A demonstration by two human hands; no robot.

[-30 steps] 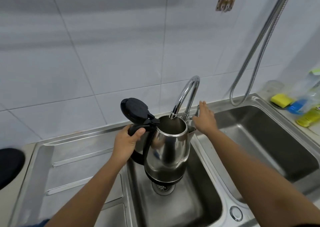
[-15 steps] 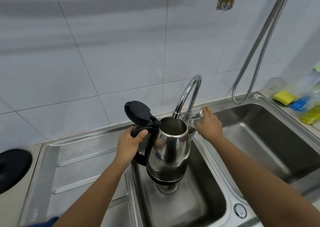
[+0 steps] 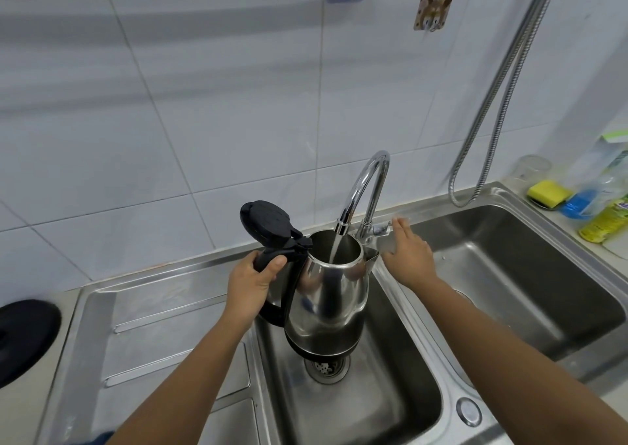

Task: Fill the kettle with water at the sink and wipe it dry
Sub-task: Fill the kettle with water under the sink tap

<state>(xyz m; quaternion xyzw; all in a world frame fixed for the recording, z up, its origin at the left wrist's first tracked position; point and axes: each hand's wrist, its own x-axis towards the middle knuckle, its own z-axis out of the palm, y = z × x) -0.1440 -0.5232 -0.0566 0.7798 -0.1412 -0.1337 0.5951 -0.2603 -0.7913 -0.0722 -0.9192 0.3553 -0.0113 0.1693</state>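
Observation:
A shiny steel kettle (image 3: 328, 303) with a black handle hangs over the small sink basin (image 3: 384, 407), its black lid (image 3: 266, 220) flipped up. My left hand (image 3: 249, 283) grips the handle. Water streams from the curved chrome tap (image 3: 365, 186) into the kettle's open mouth. My right hand (image 3: 409, 256) is just right of the tap's lever (image 3: 382, 229), fingers stretched out and blurred, holding nothing.
A larger basin (image 3: 530, 274) lies to the right, a ribbed drainboard (image 3: 159, 336) to the left. A black round base (image 3: 25, 339) sits at the far left edge. A yellow sponge (image 3: 548, 193) and bottles (image 3: 605, 220) stand at the back right. A metal hose (image 3: 503, 105) hangs on the wall.
Water now runs from the tap into the kettle. My right hand has come off the tap lever and drawn slightly right. The kettle stays under the spout.

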